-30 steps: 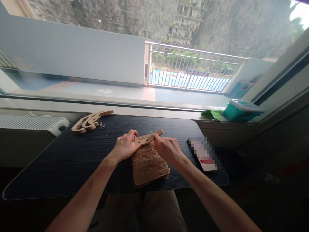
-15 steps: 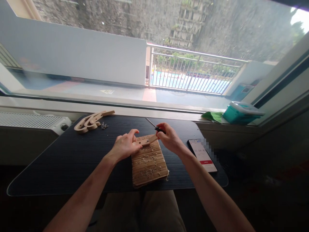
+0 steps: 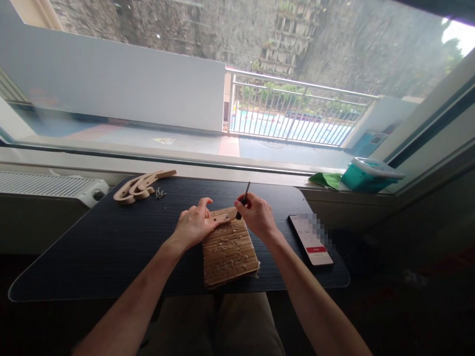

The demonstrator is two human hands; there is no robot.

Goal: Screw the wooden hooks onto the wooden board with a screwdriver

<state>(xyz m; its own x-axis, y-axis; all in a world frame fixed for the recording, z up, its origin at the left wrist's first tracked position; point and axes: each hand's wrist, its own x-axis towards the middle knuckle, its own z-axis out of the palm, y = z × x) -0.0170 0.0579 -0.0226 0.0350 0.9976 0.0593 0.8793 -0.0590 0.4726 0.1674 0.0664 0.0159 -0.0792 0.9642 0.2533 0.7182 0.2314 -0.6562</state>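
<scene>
A curved wooden piece (image 3: 222, 217) with a screw standing in it lies across the top of a corrugated cardboard slab (image 3: 230, 257). My left hand (image 3: 195, 225) grips the left end of this piece and presses it onto the cardboard, index finger raised. Between the fingers of my right hand (image 3: 258, 213) is a small screwdriver (image 3: 239, 215), its black handle pointing down and its metal shaft up. This hand is at the right end of the wooden piece; whether it touches the wood I cannot tell. Small pale bits cover the cardboard.
At the table's far left lie more curved wooden pieces (image 3: 135, 188) beside several screws (image 3: 160, 193). A phone (image 3: 315, 248) rests at the right. On the windowsill are a green cloth (image 3: 326, 180) and a teal box (image 3: 367, 175). The dark table (image 3: 122, 247) has a rounded front edge.
My right hand has turned the screwdriver: its shaft swung from pointing up-left to pointing upright, with the handle now lower. My left hand keeps its grip on the wooden piece.
</scene>
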